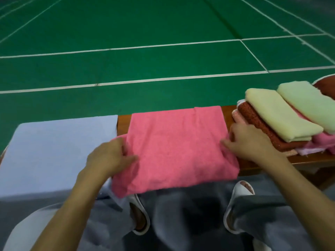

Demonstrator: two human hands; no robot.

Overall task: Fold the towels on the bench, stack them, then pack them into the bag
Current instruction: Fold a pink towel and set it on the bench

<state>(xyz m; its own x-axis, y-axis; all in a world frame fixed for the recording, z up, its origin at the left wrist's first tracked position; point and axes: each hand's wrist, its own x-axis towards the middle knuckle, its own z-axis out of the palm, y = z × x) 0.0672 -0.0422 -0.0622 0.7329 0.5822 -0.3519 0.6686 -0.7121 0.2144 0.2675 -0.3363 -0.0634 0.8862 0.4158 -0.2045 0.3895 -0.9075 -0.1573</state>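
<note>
While light blue towel (54,154) lies flat far left on bench (123,125), left hand (108,156) pinches pink towel (177,145) at its left edge, fingers curled. Pink towel sits mid-bench and overhangs the near side. Right hand (250,142) grips its right edge. Folded stack (281,120) is just beside, right.

No text, label, brand, number or sign can be read anywhere in the view. The white lines (163,45) on the green floor (145,19) are plain court markings, without letters or numbers.
</note>
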